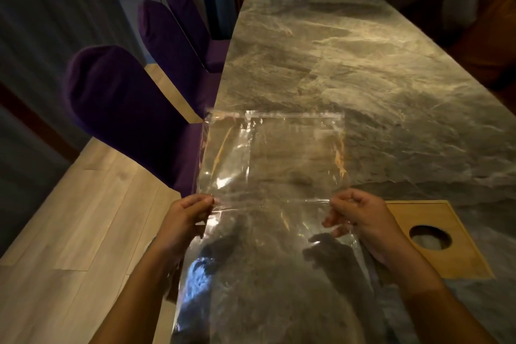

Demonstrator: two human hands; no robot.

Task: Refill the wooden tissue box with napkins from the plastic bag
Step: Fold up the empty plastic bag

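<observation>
A clear plastic bag (273, 159) is stretched flat in the air above the near end of the marble table (349, 64). It looks see-through and flat; I see no napkins inside it. My left hand (187, 215) pinches its left edge and my right hand (360, 218) pinches its right edge, both at mid-height of the bag. The wooden tissue box (452, 257) lies on the table just right of my right hand, its top face up with a round hole (430, 237) in it. My right wrist covers the box's left part.
Three purple upholstered chairs (122, 109) stand along the table's left side. Pale wooden floor (78, 232) lies at the lower left. Orange and grey cushions (469, 3) sit on seating past the table's far right edge.
</observation>
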